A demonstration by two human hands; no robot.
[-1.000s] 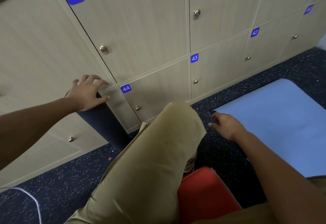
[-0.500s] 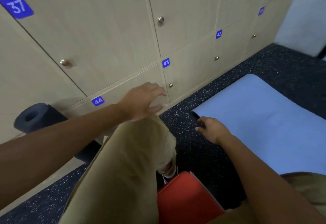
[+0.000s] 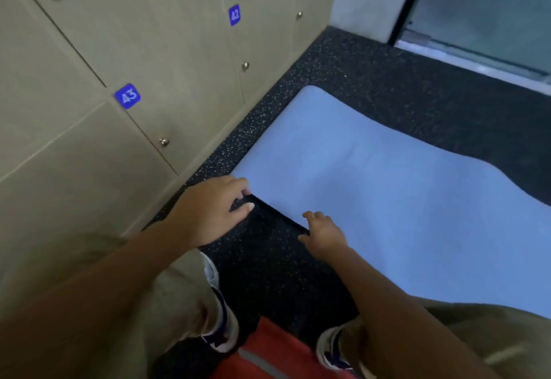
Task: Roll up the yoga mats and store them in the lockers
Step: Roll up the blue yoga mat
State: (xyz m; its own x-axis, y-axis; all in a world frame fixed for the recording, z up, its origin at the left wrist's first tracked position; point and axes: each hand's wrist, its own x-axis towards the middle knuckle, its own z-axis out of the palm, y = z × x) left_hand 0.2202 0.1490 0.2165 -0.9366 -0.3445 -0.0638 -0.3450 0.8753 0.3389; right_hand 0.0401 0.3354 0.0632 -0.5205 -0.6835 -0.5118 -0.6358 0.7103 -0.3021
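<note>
- The light blue yoga mat point(image 3: 387, 199) lies flat and unrolled on the dark speckled floor point(image 3: 402, 80), right beside the row of lockers point(image 3: 179, 50) (tags 43 and 42 are readable).
- The left hand point(image 3: 208, 211) is at the mat's near corner, fingers curled down onto the edge; can't tell if it's really pinching it.
- The right hand point(image 3: 323, 235) rests on the same near edge, fingers loosely curled and slightly apart.
- Something red point(image 3: 268, 354) sits by the shoes at the bottom.

The yoga mat point(image 3: 387, 199) is plain light blue, the floor point(image 3: 387, 80) black with pale speckles, the lockers point(image 3: 149, 35) beige.
</note>
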